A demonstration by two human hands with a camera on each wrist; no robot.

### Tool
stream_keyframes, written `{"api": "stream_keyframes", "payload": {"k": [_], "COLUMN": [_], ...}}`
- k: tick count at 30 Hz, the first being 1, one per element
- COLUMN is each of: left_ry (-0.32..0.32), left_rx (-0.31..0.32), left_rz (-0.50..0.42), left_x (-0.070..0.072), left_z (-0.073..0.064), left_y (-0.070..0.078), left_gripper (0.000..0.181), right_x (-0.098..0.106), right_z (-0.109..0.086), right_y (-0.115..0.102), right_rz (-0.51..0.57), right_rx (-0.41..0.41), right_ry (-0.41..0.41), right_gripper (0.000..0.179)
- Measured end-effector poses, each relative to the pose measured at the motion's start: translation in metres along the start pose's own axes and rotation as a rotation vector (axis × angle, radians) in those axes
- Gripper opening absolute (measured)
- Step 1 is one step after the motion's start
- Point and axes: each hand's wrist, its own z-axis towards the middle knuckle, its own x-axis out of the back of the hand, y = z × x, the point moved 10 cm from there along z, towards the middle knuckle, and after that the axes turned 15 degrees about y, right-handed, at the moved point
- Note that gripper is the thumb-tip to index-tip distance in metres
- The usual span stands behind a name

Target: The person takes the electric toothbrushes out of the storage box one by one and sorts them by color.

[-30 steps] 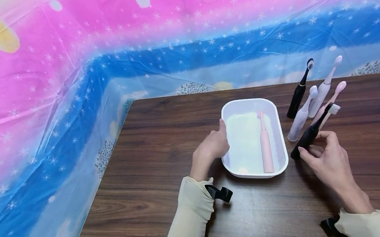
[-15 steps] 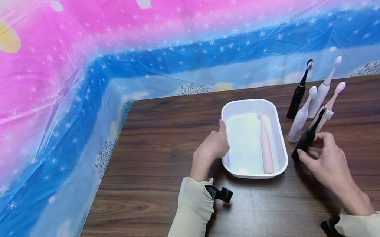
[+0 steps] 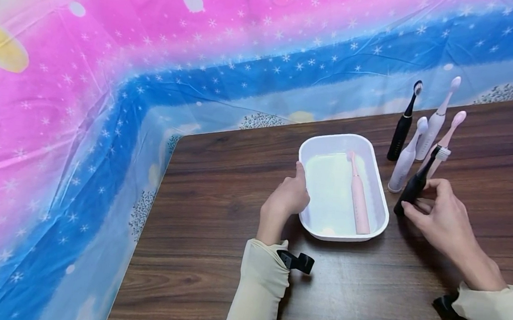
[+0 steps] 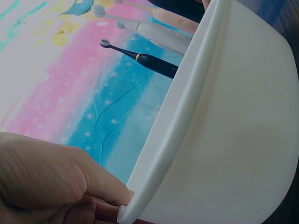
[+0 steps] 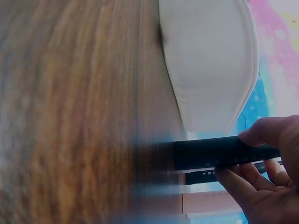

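Note:
My left hand grips the left rim of a white plastic tray, thumb over the edge and fingers below it. Inside the tray lies a pink electric toothbrush, its head toward the far side. To the tray's right, my right hand pinches a black electric toothbrush by its handle, between thumb and fingers. This brush is nearly upright, bristles facing right. Its base is at or just above the tabletop; I cannot tell whether it touches.
Behind the held brush stand another black toothbrush, a near white one, a farther white one and a pink one, partly hidden. The wooden table ends at a patterned cloth at the back and left.
The held black toothbrush has come down slightly and its bristle head has moved left and lower. Over the last half second both hands look still, and the tray has stayed in place.

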Motion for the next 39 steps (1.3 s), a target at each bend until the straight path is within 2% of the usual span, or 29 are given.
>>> {"api": "stream_keyframes", "payload": {"k": [5,9,17,20,23,27,31,33,39], "left_ry": [-0.01,-0.005,-0.007,-0.011,-0.012,-0.01,-0.01,-0.009,-0.012], "left_rx": [0.007,0.004,0.003,0.007,0.007,0.014,0.019,0.019,0.02], "left_rz": [-0.006,-0.008,-0.011,-0.011,-0.01,-0.012,-0.005,0.0,-0.002], "left_x": [-0.002,-0.001,-0.001,-0.001,-0.001,0.001,0.001,0.0,-0.002], "left_z": [0.0,0.001,0.001,0.001,0.001,0.001,0.001,0.001,0.0], "left_y": [-0.002,-0.002,-0.001,-0.001,0.0,-0.001,-0.001,-0.001,-0.002], "left_gripper": [0.069,0.069,0.07,0.069,0.069,0.07,0.07,0.07,0.07], "right_x": [0.002,0.011,0.036,0.045,0.054,0.059,0.047,0.035,-0.009], "right_z": [-0.001,-0.002,-0.007,-0.012,-0.019,-0.026,-0.029,-0.029,-0.023], "right_y": [-0.001,-0.006,-0.025,-0.032,-0.042,-0.069,-0.097,-0.105,-0.106], "right_rz": [-0.011,-0.001,0.024,0.005,-0.044,-0.101,-0.099,-0.09,-0.127], "right_rx": [0.004,0.006,0.013,0.0,0.005,0.076,0.158,0.166,0.112], "right_ry": [-0.009,-0.007,0.078,0.086,0.079,0.052,0.004,-0.051,-0.25], "right_gripper": [0.056,0.056,0.053,0.052,0.051,0.051,0.051,0.05,0.052]}}
